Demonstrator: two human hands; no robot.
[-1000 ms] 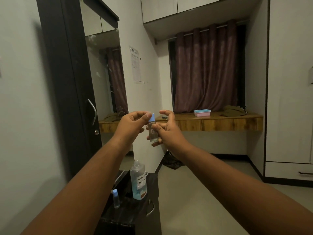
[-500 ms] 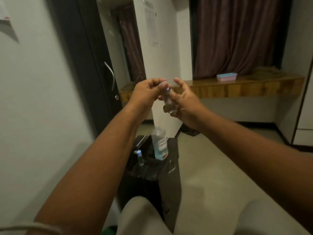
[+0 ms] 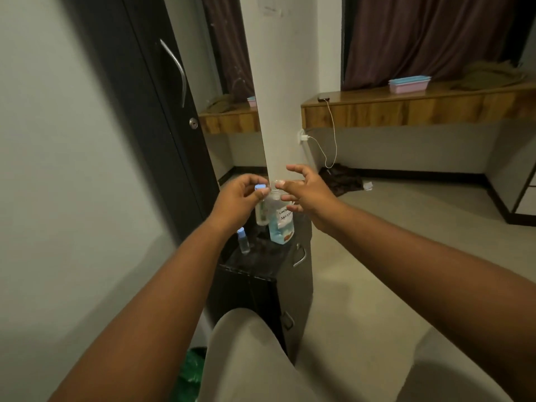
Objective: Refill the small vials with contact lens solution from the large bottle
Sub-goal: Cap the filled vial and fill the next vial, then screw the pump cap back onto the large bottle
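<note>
My left hand [image 3: 237, 200] pinches the blue cap of a small clear vial [image 3: 262, 214], which hangs upright just above the dark cabinet top [image 3: 255, 258]. Right beside the vial stands the large bottle [image 3: 282, 226] with blue liquid and a white handwritten label. My right hand [image 3: 307, 191] hovers at the large bottle's top with fingers spread and holds nothing. Whether its index fingertip touches the bottle's neck I cannot tell. A second small vial [image 3: 243, 242] with a blue cap stands on the cabinet top to the left.
The narrow dark cabinet has drawer handles [image 3: 300, 255] on its right side. A black wardrobe door [image 3: 162, 111] rises at the left. A wooden ledge [image 3: 406, 108] at the back carries a pink and blue box [image 3: 409, 84]. My knees fill the bottom.
Both hands came down to the cabinet top. My right hand let go of the vial and spread open; my left hand now carries it by the cap. The view tilted downward.
</note>
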